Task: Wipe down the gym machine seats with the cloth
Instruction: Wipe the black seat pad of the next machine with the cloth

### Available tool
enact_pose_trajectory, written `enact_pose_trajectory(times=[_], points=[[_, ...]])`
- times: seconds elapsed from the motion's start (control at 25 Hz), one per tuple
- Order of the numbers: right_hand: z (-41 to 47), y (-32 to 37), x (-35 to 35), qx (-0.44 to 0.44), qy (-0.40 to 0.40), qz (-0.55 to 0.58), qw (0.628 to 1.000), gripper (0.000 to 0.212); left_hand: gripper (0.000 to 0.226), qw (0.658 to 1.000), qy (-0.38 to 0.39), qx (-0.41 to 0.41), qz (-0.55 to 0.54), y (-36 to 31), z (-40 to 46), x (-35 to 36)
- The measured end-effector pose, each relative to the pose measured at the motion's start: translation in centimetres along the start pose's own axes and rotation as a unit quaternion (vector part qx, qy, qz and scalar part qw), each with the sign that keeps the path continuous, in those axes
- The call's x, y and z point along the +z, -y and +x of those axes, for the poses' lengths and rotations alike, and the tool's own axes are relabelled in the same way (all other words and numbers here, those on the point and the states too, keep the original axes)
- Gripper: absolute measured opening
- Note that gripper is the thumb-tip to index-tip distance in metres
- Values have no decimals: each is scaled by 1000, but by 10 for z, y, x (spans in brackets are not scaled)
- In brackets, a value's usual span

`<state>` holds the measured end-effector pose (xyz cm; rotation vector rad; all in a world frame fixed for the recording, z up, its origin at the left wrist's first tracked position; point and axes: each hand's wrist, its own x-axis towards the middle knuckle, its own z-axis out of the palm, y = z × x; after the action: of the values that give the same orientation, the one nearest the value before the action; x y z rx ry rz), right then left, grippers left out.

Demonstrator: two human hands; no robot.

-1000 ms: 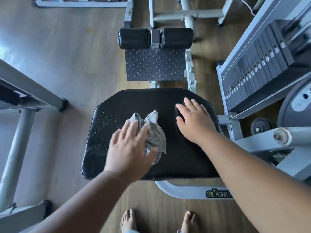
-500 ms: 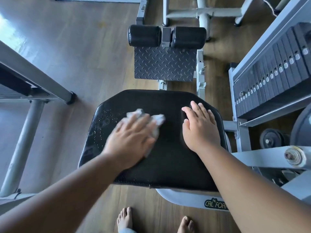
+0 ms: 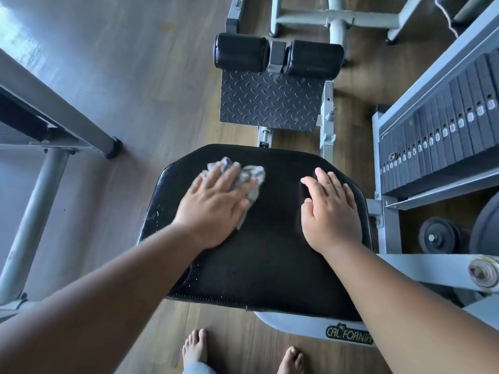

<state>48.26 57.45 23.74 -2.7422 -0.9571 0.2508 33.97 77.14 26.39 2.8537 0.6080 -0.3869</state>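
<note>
There is 1 view, from a wide-angle camera worn on the person's head. It looks steeply down and forward, almost straight onto the black padded seat of a grey gym machine, which fills the middle of the frame at close range. The person's 2 bare feet at the bottom edge show the lens sits right above where they stand. Straight lines bow at the edges. The brown wooden plank floor runs away towards the top.
</note>
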Motion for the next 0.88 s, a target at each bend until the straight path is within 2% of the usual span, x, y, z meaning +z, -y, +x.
enact_pose_trajectory(times=[0.08, 0.12, 0.16, 0.24, 0.32, 0.36, 0.48, 0.52, 0.64, 0.72, 0.84, 0.88], points=[[1, 0, 1, 0, -2, -2, 1000, 39, 55, 995, -6, -97, -12, 17, 28, -6], [1, 0, 1, 0, -3, -2, 1000, 39, 55, 993, -14, -117, -23, 10, 42, -9], [0, 0, 1, 2, -3, -1, 1000, 40, 54, 994, -20, -99, -31, -5, 50, -12], [-1, -1, 1, 3, -2, 2, 1000, 41, 53, 999, -17, 14, -30, -41, 52, -6], [1, -2, 2, 1, -4, 4, 1000, 42, 52, 997, -1, 74, -14, -38, 54, -4], [1, -2, 2, 0, -6, 3, 1000, 42, 52, 999, -10, 53, -4, -21, 60, -7], [1, -1, 0, -3, -10, -1, 1000, 43, 49, 992, -43, -116, -13, 44, 51, -16], [1, -1, 0, -4, -10, -2, 1000, 41, 51, 987, -47, -150, -29, 59, 33, -13], [1, 0, 0, 0, -1, -10, 1000, 39, 58, 979, -63, -187, -48, 50, -32, 2], [2, 0, 0, 3, 0, -10, 1000, 39, 58, 988, -49, -131, -72, 16, -40, 6], [2, -1, 0, -1, -3, -6, 1000, 40, 53, 997, -22, 64, -40, -22, -3, 5], [2, -1, 0, -3, -6, -4, 1000, 40, 51, 996, -23, 85, -21, -18, 16, 3]])
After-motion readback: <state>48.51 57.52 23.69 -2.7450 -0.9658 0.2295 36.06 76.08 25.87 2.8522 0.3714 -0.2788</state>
